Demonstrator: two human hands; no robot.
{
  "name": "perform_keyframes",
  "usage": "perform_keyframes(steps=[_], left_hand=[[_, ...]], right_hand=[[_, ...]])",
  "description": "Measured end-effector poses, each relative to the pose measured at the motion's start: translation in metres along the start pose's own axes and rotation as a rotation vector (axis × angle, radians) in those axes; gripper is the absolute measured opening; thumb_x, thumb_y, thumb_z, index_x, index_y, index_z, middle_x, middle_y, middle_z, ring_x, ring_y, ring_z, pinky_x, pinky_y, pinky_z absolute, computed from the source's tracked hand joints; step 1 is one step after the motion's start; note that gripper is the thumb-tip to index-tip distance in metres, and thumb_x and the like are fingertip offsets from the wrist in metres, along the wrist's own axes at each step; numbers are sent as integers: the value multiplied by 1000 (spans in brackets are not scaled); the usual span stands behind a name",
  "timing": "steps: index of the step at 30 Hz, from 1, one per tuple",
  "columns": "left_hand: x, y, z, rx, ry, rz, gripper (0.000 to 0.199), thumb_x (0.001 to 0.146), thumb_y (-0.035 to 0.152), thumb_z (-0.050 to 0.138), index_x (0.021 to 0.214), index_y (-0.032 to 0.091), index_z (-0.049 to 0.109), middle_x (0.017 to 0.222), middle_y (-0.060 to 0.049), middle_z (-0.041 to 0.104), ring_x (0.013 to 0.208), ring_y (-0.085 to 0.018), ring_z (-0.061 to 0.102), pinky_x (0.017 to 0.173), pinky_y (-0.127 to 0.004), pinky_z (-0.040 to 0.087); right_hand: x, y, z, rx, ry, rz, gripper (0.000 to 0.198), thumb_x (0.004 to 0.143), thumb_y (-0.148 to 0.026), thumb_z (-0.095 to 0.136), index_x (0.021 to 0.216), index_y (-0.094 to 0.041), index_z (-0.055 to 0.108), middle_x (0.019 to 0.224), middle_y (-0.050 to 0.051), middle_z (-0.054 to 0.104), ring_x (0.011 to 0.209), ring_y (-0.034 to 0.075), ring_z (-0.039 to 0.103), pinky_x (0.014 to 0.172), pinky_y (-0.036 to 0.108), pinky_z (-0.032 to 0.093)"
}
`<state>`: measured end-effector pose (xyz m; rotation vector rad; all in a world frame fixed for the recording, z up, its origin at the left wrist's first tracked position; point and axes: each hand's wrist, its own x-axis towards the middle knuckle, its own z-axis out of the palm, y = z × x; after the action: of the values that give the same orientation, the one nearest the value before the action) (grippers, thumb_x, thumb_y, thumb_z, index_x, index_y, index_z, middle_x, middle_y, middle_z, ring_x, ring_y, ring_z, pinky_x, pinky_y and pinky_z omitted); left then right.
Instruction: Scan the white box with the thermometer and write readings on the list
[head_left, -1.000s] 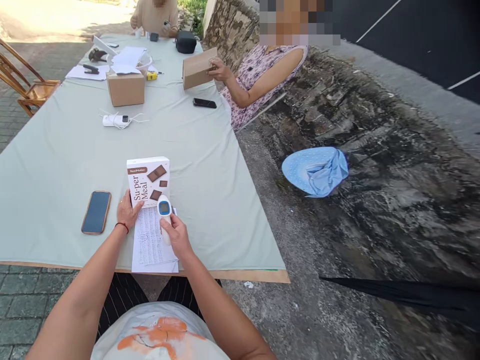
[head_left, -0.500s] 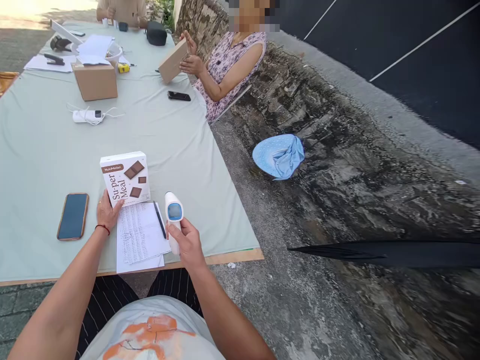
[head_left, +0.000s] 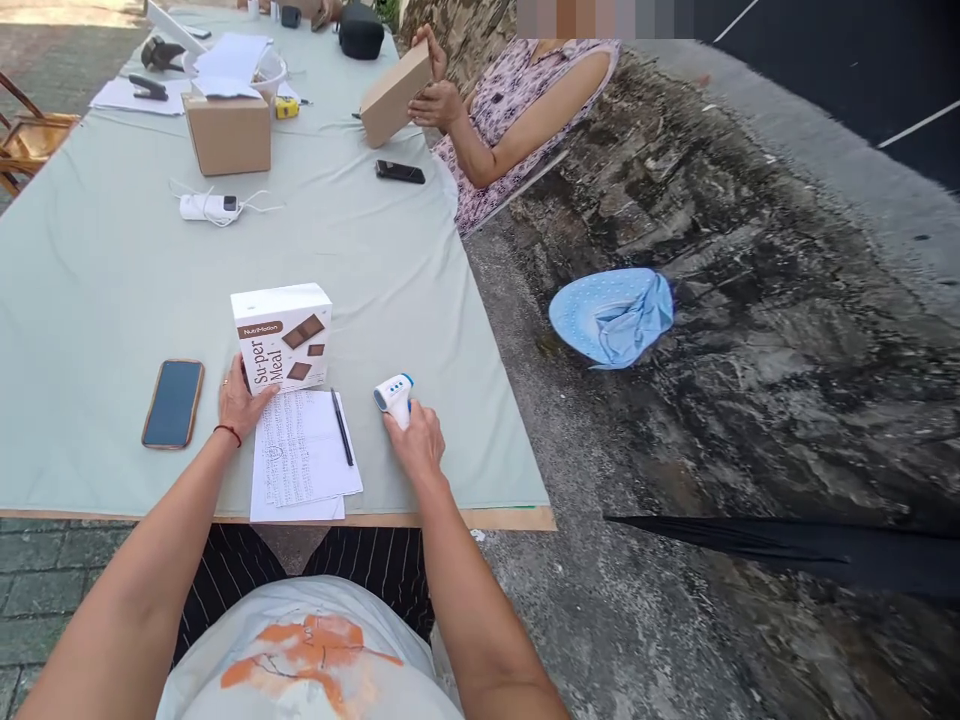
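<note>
Compared with half a second ago, the white thermometer (head_left: 395, 392) sits farther right of the papers (head_left: 300, 475) and is turned: its blue-ringed screen faced me then, its blue buttons show now. More of the top face of the white carton (head_left: 281, 350) shows too.

Pose: both arms reach forward over the table (head_left: 405, 300), wrists well apart. Left forearm slants up from lower left, red bracelet (head_left: 228, 434) at the wrist; right forearm comes up from lower right, back of the hand uppermost.

Hands: apart from each other. My left hand (head_left: 244, 408) is clamped on the carton's lower left corner, thumb across the front; the carton stands at the papers' far edge. My right hand (head_left: 420, 440) is closed round the thermometer's handle; cannot tell whether it touches the cloth. Pen (head_left: 341, 428) lies on the papers between my hands; phone (head_left: 172, 405) lies left of my left hand.
</note>
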<state>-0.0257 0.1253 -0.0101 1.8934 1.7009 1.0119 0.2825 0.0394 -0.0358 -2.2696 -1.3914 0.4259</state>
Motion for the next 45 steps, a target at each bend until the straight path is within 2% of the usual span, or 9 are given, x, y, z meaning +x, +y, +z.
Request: perform_keyframes(steps=[6, 9, 14, 20, 23, 28, 32, 38, 45], left_hand=[[-3, -1, 4, 46, -20, -18, 80, 81, 54, 62, 146, 17, 34, 127, -16, 60, 120, -37, 56, 99, -55, 44], [-4, -4, 6, 44, -23, -33, 82, 82, 56, 62, 147, 16, 32, 130, -17, 59, 122, -37, 54, 100, -55, 43], [-5, -5, 10, 61, -40, -78, 83, 83, 56, 60, 147, 13, 30, 128, -19, 59, 122, -38, 55, 100, -56, 43], [-8, -2, 18, 111, -27, -90, 134, 43, 57, 92, 150, 17, 21, 141, -19, 50, 135, -45, 41, 118, -61, 24], [-9, -2, 21, 112, -54, -70, 138, 40, 53, 94, 151, 19, 19, 145, -18, 46, 139, -44, 38, 122, -60, 16], [-9, -2, 22, 51, -79, -46, 134, 45, 49, 93, 152, 22, 18, 145, -16, 46, 139, -41, 38, 124, -58, 13], [-8, 0, 20, 63, -111, -43, 128, 51, 45, 91, 152, 19, 17, 143, -17, 49, 137, -41, 41, 123, -60, 12], [-10, 10, 15, 131, -128, -18, 120, 59, 44, 87, 151, 22, 14, 145, -16, 48, 137, -38, 43, 122, -60, 17], [-10, 14, 19, 149, -103, -43, 116, 55, 45, 89, 147, 24, 22, 144, -15, 48, 136, -40, 43, 120, -63, 22]], right_hand=[[-10, -13, 4, -20, 142, -172, 45, 86, -36, 57, 127, -16, 55, 122, 19, 55, 112, 33, 51, 90, 47, 41], [-18, -41, 17, 158, 29, -316, 33, 90, -36, 52, 116, -18, 59, 106, 14, 62, 97, 27, 56, 86, 41, 44], [-20, -70, 32, 268, -148, -268, 36, 85, -29, 53, 118, -20, 61, 94, 8, 65, 87, 23, 57, 80, 37, 46], [-26, -60, 20, 841, -204, -214, 36, 86, -32, 45, 114, -21, 65, 93, 5, 62, 85, 19, 58, 83, 36, 49], [-38, -56, 17, 1016, -256, -191, 45, 81, -35, 58, 124, -22, 57, 95, 3, 59, 83, 17, 57, 83, 35, 49], [-50, -65, 21, 923, -211, -160, 32, 87, -45, 54, 109, -23, 63, 73, -1, 52, 69, 16, 51, 75, 34, 46], [-44, -80, 27, 936, -178, -170, 32, 88, -47, 50, 96, -22, 67, 72, 0, 56, 70, 17, 53, 75, 34, 46], [-32, -87, 46, 912, -75, -82, 17, 72, -38, 62, 75, -21, 60, 69, -2, 59, 63, 13, 51, 62, 28, 43], [-35, -80, 52, 824, -49, -143, 10, 76, -31, 59, 71, -21, 58, 61, -5, 56, 57, 11, 47, 56, 26, 41]])
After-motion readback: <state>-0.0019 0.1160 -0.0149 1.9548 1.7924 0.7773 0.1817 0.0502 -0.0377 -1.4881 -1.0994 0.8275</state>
